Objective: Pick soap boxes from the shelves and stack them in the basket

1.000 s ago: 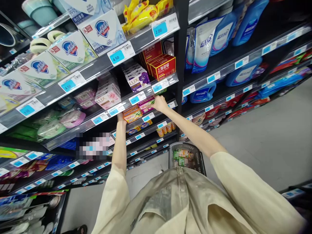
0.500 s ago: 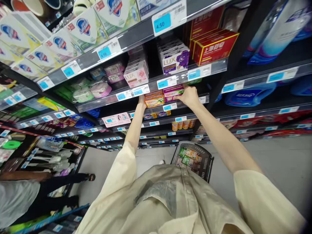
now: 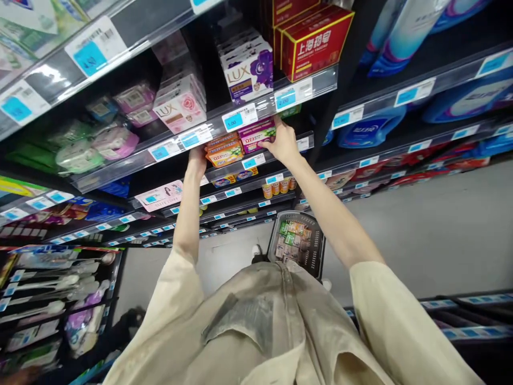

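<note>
Both hands, left hand [image 3: 197,160] and right hand [image 3: 284,143], touch soap boxes [image 3: 240,145] (below LUX boxes [image 3: 249,72]).

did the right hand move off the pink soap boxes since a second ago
No. The right hand rests on the pink soap boxes under the same blue price tag as before; only the camera has shifted.

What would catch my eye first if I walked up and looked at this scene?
Two bare arms stretch up to a shop shelf: the left hand touches the orange soap boxes, and the right hand is on the pink soap boxes beside them. On the shelf above stand white Lux boxes and bright red boxes. Down on the grey floor, a black basket holds small packs.
</note>
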The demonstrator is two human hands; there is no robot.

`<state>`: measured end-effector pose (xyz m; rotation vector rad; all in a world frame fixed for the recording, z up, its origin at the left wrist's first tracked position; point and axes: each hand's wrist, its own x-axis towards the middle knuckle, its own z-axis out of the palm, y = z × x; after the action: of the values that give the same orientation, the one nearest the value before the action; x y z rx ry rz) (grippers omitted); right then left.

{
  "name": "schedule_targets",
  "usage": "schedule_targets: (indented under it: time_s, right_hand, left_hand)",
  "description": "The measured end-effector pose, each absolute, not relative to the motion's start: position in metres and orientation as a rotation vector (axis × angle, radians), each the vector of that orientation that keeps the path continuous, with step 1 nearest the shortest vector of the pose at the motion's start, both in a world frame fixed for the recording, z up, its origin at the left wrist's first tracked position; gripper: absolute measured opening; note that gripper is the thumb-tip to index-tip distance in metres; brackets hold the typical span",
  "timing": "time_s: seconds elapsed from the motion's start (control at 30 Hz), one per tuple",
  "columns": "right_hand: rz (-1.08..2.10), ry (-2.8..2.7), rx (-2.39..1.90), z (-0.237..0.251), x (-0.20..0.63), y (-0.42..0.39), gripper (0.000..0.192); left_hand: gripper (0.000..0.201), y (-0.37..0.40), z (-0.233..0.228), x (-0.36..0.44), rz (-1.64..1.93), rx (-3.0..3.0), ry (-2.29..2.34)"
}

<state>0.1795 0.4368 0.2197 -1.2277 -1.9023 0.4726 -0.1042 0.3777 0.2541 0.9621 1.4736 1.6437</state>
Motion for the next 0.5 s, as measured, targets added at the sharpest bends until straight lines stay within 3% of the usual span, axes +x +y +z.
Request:
schedule_targets:
  time_s: [0.1, 0.2, 0.33, 0.4, 0.5]
  right_hand:
    - [0.395, -1.783, -1.102, 0.199, 0.203, 0.388, 0.072]
    - [0.477, -1.623, -1.234, 0.138, 0.233, 0.306, 0.06]
    - [1.104, -1.515, -1.734, 0.031, 0.271, 0.169, 0.044]
    - [1.267, -1.555, -1.822, -0.004, 0.288, 0.108, 0.028]
    - [1.383, -1.604, -1.878, -0.028, 0.306, 0.053, 0.023]
  left_hand:
    - [0.027, 0.301, 0.243, -0.112, 1.757, 1.087, 1.548]
    - [0.036, 0.202, 0.194, -0.1, 1.743, 1.368, 1.933]
    - [0.038, 0.086, 0.1, -0.041, 1.198, 1.339, 2.023]
    - [0.059, 0.048, 0.063, -0.009, 0.526, 1.42, 1.799]
    - [0.055, 0.029, 0.036, 0.017, 0.328, 1.442, 1.651]
